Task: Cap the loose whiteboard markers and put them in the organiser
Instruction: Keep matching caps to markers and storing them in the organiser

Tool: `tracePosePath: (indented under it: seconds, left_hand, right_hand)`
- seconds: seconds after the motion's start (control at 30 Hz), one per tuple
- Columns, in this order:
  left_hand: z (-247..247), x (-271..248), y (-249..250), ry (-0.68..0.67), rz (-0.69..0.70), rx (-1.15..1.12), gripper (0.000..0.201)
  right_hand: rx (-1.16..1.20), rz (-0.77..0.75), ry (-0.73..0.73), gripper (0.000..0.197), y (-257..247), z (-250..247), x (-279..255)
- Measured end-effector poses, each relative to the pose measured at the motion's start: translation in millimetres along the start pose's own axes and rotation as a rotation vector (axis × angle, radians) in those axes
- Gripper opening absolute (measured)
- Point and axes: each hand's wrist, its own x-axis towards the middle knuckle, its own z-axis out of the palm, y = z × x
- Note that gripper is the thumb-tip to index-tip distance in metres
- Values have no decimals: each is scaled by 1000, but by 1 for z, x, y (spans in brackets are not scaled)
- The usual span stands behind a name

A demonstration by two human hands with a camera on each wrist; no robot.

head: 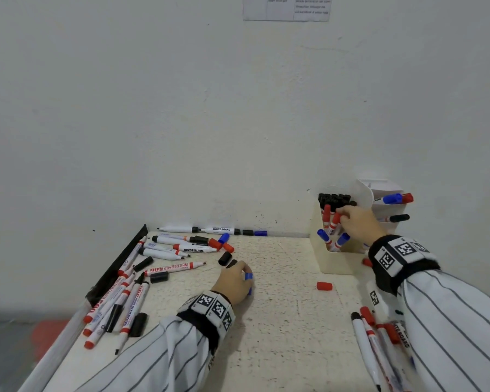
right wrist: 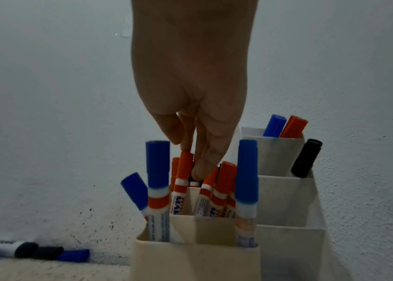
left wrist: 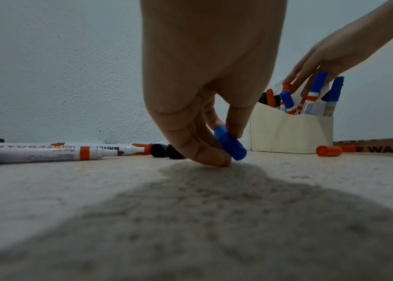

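Left of the organiser (head: pixel 333 258), the left hand (head: pixel 234 281) pinches a blue cap (left wrist: pixel 230 145) off the bench (head: pixel 280 321), while the right hand (head: pixel 359 222) grips a red-capped marker (right wrist: pixel 183 171) inside it: light, rigid, likely slippery plastic, best pinched mid-barrel.

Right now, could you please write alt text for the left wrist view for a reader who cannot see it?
A left hand pinches a blue cap just above a speckled table. Uncapped markers lie to its left; behind, a right hand reaches into a cream organiser of capped markers.
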Motion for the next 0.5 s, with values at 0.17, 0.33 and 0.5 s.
tracePosePath:
  seconds: [0.17,0.33,0.5]
  left_hand:
    - [1,1,0,-14,-17,0,7]
    - [4,0,3,-1,-38,18,6]
    - [2,-4,8,4,-71,32,6]
  right_hand:
    - [133,-62,206,26,-2,-16,-18]
    - [256,-111,341,14,7,-43,-45]
    - [105,70,148,13,26,-61,-76]
